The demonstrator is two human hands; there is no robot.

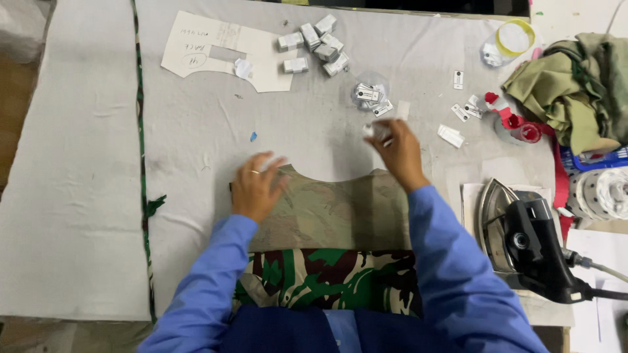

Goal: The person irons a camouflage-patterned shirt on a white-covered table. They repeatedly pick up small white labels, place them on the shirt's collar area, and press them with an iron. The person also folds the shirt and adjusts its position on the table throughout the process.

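Cloth (327,209) in faded camouflage lies on the grey table (196,131), and the left hand (256,186) presses flat on its upper edge, fingers spread; the right hand (399,153) pinches what looks like a small white label (379,131); an iron (523,238) rests at the right

Two hands were in view, the left hand (256,186) and the right hand (398,153), both beside one camouflage fabric piece (327,209). Beyond that fabric piece lay one paper pattern (216,52) and about seven small grey label bundles (313,42). To the right of the fabric piece stood one iron (530,238). Farther beyond the iron were one roll of yellow tape (515,37), one heap of olive cloth (575,88), and roughly five loose white tags (461,111); their exact number was hard to tell.
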